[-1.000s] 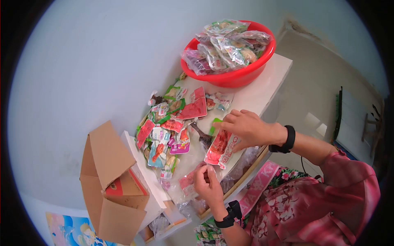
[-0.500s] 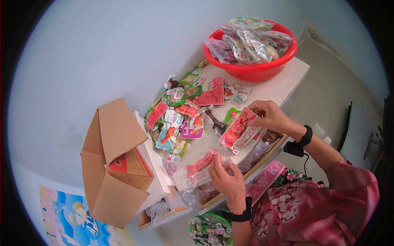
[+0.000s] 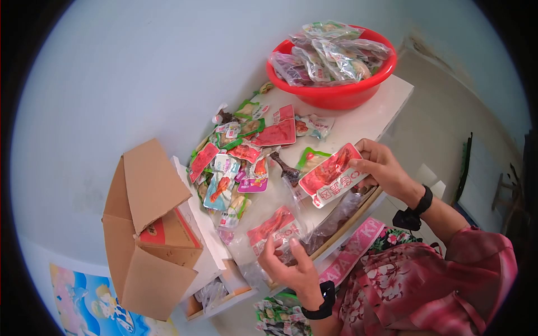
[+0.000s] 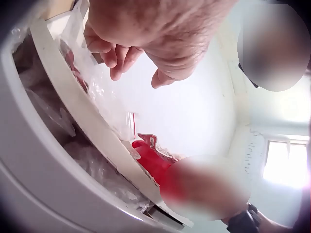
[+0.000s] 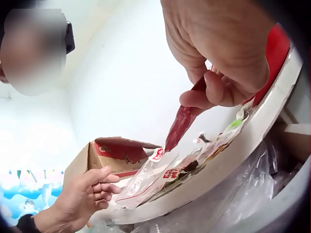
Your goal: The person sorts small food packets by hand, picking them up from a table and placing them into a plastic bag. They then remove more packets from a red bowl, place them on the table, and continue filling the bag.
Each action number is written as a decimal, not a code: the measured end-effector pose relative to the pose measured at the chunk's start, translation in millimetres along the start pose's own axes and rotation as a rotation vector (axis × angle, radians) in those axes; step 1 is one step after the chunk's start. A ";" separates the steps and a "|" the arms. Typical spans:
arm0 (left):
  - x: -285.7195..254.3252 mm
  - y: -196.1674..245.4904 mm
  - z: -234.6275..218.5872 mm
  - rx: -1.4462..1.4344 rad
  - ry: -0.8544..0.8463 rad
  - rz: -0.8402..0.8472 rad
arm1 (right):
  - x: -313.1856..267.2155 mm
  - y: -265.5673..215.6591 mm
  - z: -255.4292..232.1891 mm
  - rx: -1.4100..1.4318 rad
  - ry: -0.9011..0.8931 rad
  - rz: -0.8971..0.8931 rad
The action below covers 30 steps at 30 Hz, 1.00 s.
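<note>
My right hand [image 3: 386, 169] pinches a flat red-and-white snack packet [image 3: 332, 175] by its upper right end, thumb on the printed face. In the right wrist view the packet [image 5: 182, 124] slants down from thumb and fingers over a clear plastic bag [image 5: 141, 187]. My left hand [image 3: 291, 274] is at the near edge of the table, fingers loosely bent and thumb apart. Next to its fingertips, a second red packet [image 3: 273, 228] lies among clear plastic. Behind the held packet are a green-edged packet [image 3: 311, 159] and a dark vacuum-packed drumstick [image 3: 284, 168].
Mixed snack packets [image 3: 224, 179] are heaped along the wall side of the white table [image 3: 392, 106]. A red basin [image 3: 336, 99] of bagged packets stands at the far end. An open cardboard box [image 3: 151, 190] is at the left. Plastic bags fill an open drawer [image 3: 224, 291].
My right hand has gone from reaching over the red packet to holding it by its end, raised and turned. My left fingers have parted and drawn back from the packet in the plastic.
</note>
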<state>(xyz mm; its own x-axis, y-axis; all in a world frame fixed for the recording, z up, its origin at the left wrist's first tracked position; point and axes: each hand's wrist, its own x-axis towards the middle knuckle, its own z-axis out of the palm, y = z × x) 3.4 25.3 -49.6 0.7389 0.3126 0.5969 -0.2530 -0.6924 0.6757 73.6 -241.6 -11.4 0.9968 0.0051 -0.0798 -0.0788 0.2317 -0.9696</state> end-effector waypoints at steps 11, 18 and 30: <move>3.7 3.7 21.9 0.107 -0.130 0.109 | 4.8 26.1 22.0 -0.019 -0.102 -0.074; 20.9 28.5 30.3 0.084 -0.092 0.291 | 10.6 21.0 55.7 0.089 -0.166 -0.062; 26.3 30.5 15.9 -0.057 -0.167 0.246 | 53.8 38.8 104.0 -0.141 -0.585 -0.032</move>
<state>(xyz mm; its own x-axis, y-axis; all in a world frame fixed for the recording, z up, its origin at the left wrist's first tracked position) 25.0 2.1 -20.1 0.7423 0.0251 0.6696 -0.4684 -0.6952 0.5453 125.6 -131.1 -29.3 0.8376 0.5438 0.0521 -0.0095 0.1099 -0.9939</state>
